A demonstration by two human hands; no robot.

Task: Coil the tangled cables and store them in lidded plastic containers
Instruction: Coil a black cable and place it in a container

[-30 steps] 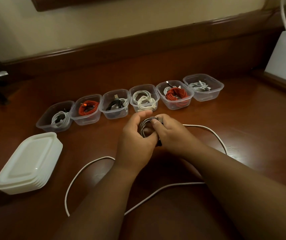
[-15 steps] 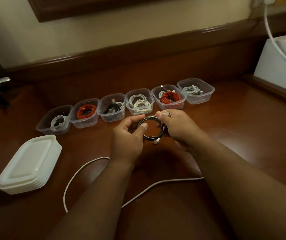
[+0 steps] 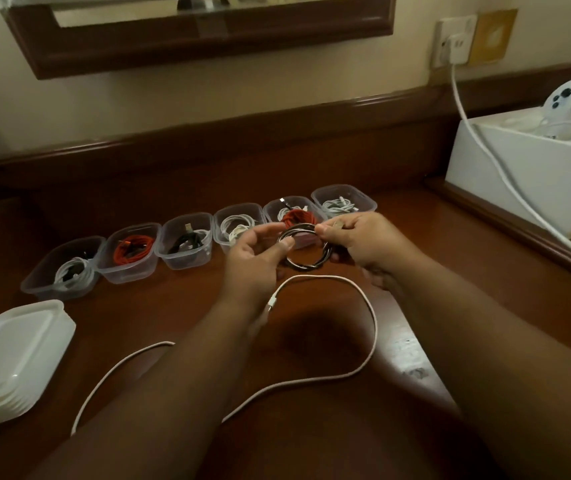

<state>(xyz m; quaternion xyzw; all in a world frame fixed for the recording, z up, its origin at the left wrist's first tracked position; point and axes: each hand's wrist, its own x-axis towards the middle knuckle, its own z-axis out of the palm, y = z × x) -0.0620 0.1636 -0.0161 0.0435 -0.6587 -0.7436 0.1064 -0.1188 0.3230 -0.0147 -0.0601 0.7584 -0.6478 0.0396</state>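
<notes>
A dark cable coil (image 3: 306, 263) hangs between both hands above the wooden table (image 3: 415, 271). My left hand (image 3: 253, 258) pinches its left side with thumb and fingers. My right hand (image 3: 363, 242) pinches its upper right side at a plug end. A long white cable (image 3: 363, 296) lies loose on the table under my arms. Several open clear containers sit in a row behind, from the leftmost container (image 3: 64, 270) to the rightmost container (image 3: 344, 202), each holding coiled cables. A stack of white lids (image 3: 10, 358) rests at the left.
A white box (image 3: 526, 174) holding white controllers (image 3: 568, 109) stands at the right. A white power cord (image 3: 485, 147) runs from a wall socket (image 3: 452, 41) down across it. A raised wooden ledge borders the back; a framed mirror (image 3: 201, 32) hangs above.
The hands have lifted and moved apart toward the containers, widening the dark coil into an open ring. The view has tilted up, showing the wall socket and mirror.
</notes>
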